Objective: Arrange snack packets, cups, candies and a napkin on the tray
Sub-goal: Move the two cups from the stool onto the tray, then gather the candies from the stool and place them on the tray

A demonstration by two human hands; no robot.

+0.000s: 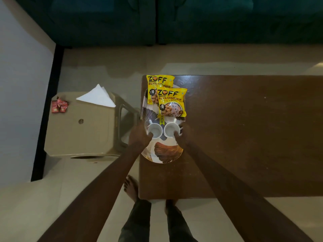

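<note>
An oval patterned tray (pixel 163 155) lies at the left end of a brown table (pixel 244 133). Two yellow snack packets overlap at its far end, the farther one (pixel 160 82) partly under the nearer one (pixel 172 103). Two white cups stand side by side in the tray's middle. My left hand (pixel 139 135) grips the left cup (pixel 154 131) with the thumb inside its rim. My right hand (pixel 182 136) holds the right cup (pixel 171 130) the same way. A white napkin (pixel 97 96) and several red candies (pixel 59 106) lie on a beige stool to the left.
The beige plastic stool (pixel 83 130) stands just left of the table. A dark green sofa (pixel 174 20) runs along the far side. My bare feet (pixel 131 186) stand on the tiled floor at the table's near edge.
</note>
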